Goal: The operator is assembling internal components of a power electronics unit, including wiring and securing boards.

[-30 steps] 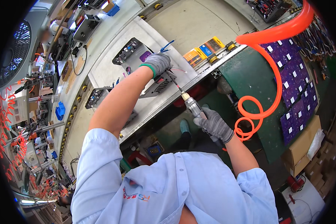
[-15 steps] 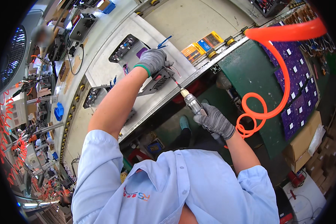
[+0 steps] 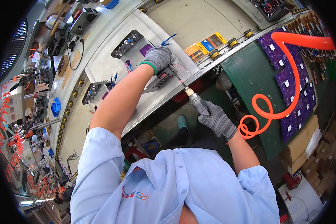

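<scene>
My right hand [image 3: 220, 121], in a grey knit glove, is closed round a pneumatic screwdriver [image 3: 199, 104]. Its long thin bit points up and left to the near side of a grey metal housing [image 3: 159, 83] with slotted vents. Over that side, close to the bit's tip, is my left hand [image 3: 158, 59], gloved in grey with a green cuff. Its fingers are curled together; what they pinch is hidden. The housing has a black panel with components [image 3: 126, 44], a purple part [image 3: 146, 50] and loose wires. It lies on a pale board [image 3: 100, 66].
A second housing [image 3: 92, 92] lies left of my forearm. Yellow cases of driver bits [image 3: 214, 42] sit by the rail. An orange coiled hose [image 3: 295, 80] hangs on the right, over a green surface [image 3: 246, 78] and purple sheets [image 3: 294, 108]. A blue bin [image 3: 56, 107] stands far left.
The view has shifted slightly. My right hand and the screwdriver have moved a little to the right and down, and the orange hose has swung right. Both hands keep their grip.
</scene>
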A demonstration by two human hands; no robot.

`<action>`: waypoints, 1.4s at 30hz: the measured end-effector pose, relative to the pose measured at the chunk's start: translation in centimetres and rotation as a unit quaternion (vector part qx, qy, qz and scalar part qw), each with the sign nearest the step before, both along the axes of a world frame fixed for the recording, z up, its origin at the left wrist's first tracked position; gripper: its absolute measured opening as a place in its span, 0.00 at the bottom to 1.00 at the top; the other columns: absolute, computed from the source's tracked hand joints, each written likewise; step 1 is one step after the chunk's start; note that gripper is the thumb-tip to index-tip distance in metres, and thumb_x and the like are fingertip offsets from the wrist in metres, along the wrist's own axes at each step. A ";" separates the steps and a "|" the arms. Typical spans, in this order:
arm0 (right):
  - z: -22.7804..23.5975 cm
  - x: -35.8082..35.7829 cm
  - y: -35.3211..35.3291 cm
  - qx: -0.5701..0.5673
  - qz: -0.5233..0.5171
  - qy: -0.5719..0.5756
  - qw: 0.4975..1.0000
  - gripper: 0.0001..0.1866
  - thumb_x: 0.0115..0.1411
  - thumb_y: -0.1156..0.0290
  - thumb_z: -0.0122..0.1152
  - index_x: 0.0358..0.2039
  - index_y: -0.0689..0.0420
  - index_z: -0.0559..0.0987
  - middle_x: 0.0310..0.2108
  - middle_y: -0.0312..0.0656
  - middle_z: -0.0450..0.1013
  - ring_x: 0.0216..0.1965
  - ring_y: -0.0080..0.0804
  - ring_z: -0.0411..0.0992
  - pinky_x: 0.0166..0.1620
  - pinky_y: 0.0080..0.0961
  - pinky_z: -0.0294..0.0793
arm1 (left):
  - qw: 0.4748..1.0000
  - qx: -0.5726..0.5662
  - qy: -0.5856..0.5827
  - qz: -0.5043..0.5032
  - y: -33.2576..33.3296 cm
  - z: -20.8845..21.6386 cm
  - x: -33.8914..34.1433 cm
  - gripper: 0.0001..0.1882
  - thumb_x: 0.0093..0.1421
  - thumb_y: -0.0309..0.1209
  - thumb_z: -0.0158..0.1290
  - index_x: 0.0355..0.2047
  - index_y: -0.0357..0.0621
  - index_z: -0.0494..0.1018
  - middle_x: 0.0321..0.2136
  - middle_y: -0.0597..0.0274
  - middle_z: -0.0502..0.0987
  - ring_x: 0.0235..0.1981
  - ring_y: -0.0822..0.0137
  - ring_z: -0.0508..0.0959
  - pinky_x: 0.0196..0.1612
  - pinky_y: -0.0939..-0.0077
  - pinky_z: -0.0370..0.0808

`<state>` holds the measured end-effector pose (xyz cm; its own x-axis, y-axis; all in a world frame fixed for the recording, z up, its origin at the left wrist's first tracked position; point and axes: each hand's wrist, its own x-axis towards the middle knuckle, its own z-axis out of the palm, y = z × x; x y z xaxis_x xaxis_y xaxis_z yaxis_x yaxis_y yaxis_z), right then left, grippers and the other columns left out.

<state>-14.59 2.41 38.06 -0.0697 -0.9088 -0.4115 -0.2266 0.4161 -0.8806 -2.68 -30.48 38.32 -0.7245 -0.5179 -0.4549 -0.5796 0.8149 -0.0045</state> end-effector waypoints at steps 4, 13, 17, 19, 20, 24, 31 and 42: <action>1.0 -0.7 -0.9 0.039 0.029 0.010 0.999 0.31 0.51 0.63 0.67 0.55 0.60 0.71 0.43 0.54 0.75 0.45 0.49 0.75 0.51 0.37 0.74 | 1.000 0.002 0.005 -0.007 0.1 1.0 -0.3 0.23 0.62 0.48 0.48 0.27 0.41 0.80 0.28 0.46 0.79 0.34 0.47 0.80 0.41 0.54 0.75; 2.5 -1.2 -1.5 0.077 0.056 0.025 0.995 0.34 0.49 0.58 0.71 0.53 0.62 0.71 0.43 0.49 0.75 0.43 0.41 0.74 0.50 0.33 0.73 | 0.999 0.009 0.019 -0.037 0.2 0.5 -0.2 0.22 0.61 0.49 0.49 0.29 0.43 0.81 0.29 0.47 0.80 0.36 0.48 0.80 0.42 0.56 0.75; 1.6 -1.1 -1.1 0.052 0.050 0.044 0.996 0.34 0.49 0.60 0.72 0.54 0.61 0.70 0.44 0.49 0.75 0.45 0.41 0.74 0.51 0.34 0.73 | 0.999 0.022 -0.020 -0.045 0.6 1.5 -0.7 0.18 0.60 0.41 0.50 0.29 0.39 0.82 0.31 0.46 0.81 0.35 0.48 0.82 0.41 0.56 0.78; 1.0 -1.2 -0.8 0.050 0.032 0.014 0.998 0.35 0.48 0.62 0.73 0.55 0.60 0.69 0.45 0.50 0.75 0.46 0.44 0.74 0.52 0.34 0.72 | 0.998 0.022 -0.034 -0.048 0.8 2.4 -1.1 0.17 0.60 0.40 0.50 0.29 0.39 0.83 0.31 0.46 0.82 0.35 0.49 0.82 0.39 0.55 0.78; 0.9 -1.3 -0.9 0.053 0.030 0.024 0.998 0.35 0.47 0.65 0.72 0.55 0.59 0.69 0.44 0.50 0.75 0.46 0.47 0.75 0.52 0.35 0.73 | 0.997 0.022 -0.032 -0.063 0.7 2.7 -1.3 0.16 0.59 0.38 0.50 0.29 0.40 0.83 0.31 0.47 0.82 0.35 0.49 0.82 0.38 0.54 0.78; 1.6 -1.8 -1.9 0.070 0.065 0.073 0.993 0.33 0.46 0.68 0.69 0.54 0.58 0.70 0.42 0.50 0.76 0.44 0.48 0.75 0.49 0.35 0.74 | 0.993 0.029 -0.031 -0.114 -0.3 3.1 -1.0 0.12 0.55 0.34 0.54 0.30 0.39 0.83 0.30 0.46 0.82 0.33 0.49 0.82 0.34 0.54 0.78; 1.5 -1.2 -2.8 0.095 0.031 0.158 0.982 0.28 0.46 0.69 0.65 0.50 0.57 0.71 0.35 0.49 0.76 0.36 0.47 0.77 0.41 0.35 0.76 | 0.967 0.174 -0.047 -0.178 -4.2 4.6 -2.3 0.20 0.49 0.46 0.62 0.34 0.42 0.83 0.31 0.49 0.82 0.37 0.50 0.81 0.44 0.57 0.76; 0.3 2.0 -1.9 0.113 -0.043 0.218 0.968 0.28 0.46 0.67 0.66 0.50 0.56 0.72 0.35 0.49 0.78 0.37 0.51 0.78 0.41 0.38 0.78 | 0.906 0.286 -0.076 -0.302 -8.0 0.8 -2.5 0.38 0.44 0.65 0.63 0.33 0.37 0.83 0.30 0.51 0.82 0.33 0.55 0.82 0.40 0.62 0.76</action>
